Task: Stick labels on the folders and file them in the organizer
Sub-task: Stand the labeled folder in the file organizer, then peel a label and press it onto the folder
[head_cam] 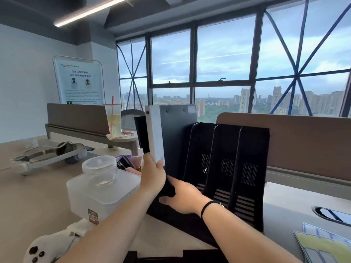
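Both forearms fill the bottom of my view. My left hand (152, 177) pinches the lower edge of a white-spined folder (154, 135), holding it upright — long axis vertical — just left of the black organizer (228, 168). My right hand (183, 198) rests flat, fingers straight, on the organizer's near left corner, steadying it. A dark folder (176, 133) stands in the leftmost slot — so the white one, I judge, must travel right and down. Label sheets (322, 243) lie lower right.
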Action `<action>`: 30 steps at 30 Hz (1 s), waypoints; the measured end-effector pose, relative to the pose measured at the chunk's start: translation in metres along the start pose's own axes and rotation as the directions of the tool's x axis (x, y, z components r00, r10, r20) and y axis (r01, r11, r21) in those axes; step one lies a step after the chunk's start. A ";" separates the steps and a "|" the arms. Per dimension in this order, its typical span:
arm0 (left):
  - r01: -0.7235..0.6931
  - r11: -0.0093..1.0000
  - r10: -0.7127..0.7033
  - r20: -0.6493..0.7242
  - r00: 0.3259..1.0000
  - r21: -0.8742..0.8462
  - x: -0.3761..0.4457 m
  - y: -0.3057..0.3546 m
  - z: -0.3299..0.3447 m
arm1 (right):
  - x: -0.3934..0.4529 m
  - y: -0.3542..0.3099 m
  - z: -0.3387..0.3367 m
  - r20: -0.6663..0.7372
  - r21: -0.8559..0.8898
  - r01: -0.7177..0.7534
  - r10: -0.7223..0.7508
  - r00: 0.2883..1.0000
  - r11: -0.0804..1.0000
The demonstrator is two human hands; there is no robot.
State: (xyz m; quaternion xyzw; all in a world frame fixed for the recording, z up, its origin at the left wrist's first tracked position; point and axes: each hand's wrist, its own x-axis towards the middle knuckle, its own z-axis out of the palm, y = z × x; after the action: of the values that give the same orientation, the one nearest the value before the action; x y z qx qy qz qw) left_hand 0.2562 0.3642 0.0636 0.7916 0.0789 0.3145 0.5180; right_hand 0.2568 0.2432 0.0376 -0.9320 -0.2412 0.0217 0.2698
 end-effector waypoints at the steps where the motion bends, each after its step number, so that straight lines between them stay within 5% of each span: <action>1: 0.011 0.997 -0.014 0.048 0.999 0.072 -0.001 -0.008 -0.001 | 0.001 0.001 0.001 0.021 -0.050 0.005 -0.004 1.000 0.999; 7: -0.089 0.983 0.080 0.056 0.995 0.164 -0.018 -0.013 -0.025 | -0.005 0.001 0.005 -0.014 -0.128 0.019 -0.021 1.000 0.992; 11: 0.014 0.988 -0.021 0.045 0.999 0.155 -0.021 -0.003 -0.057 | -0.036 -0.003 -0.010 0.056 -0.221 0.100 -0.090 0.994 0.970; 14: -0.058 0.957 0.001 0.196 0.981 0.285 -0.042 0.000 -0.082 | -0.077 -0.004 -0.014 0.046 -0.370 0.230 -0.229 0.972 0.900; 16: -0.156 0.903 -0.022 0.407 0.913 0.400 -0.069 0.002 -0.098 | -0.106 -0.003 -0.005 0.082 -0.372 0.286 -0.275 0.958 0.883; 18: -0.295 0.782 -0.148 0.622 0.769 0.550 -0.095 -0.002 -0.110 | -0.133 -0.004 0.010 0.151 -0.320 0.289 -0.252 0.956 0.902; 22: -0.487 0.622 -0.324 0.767 0.553 0.614 -0.143 -0.022 -0.124 | -0.174 0.001 0.047 0.261 -0.299 0.234 -0.156 0.953 0.925; 25: -0.500 0.628 -0.338 0.788 0.515 0.596 -0.167 -0.029 -0.131 | -0.197 0.007 0.066 0.216 -0.279 0.182 -0.123 0.969 0.943; 30: -0.454 0.681 -0.259 0.769 0.584 0.575 -0.192 -0.017 -0.129 | -0.243 0.004 0.054 0.222 -0.256 0.165 -0.108 0.969 0.953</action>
State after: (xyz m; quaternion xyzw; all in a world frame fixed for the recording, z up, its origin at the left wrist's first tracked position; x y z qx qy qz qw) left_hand 0.0335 0.3848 0.0034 0.9828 -0.0953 -0.1063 0.1171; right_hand 0.0349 0.1545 -0.0323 -0.9338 -0.3327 0.0655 0.1137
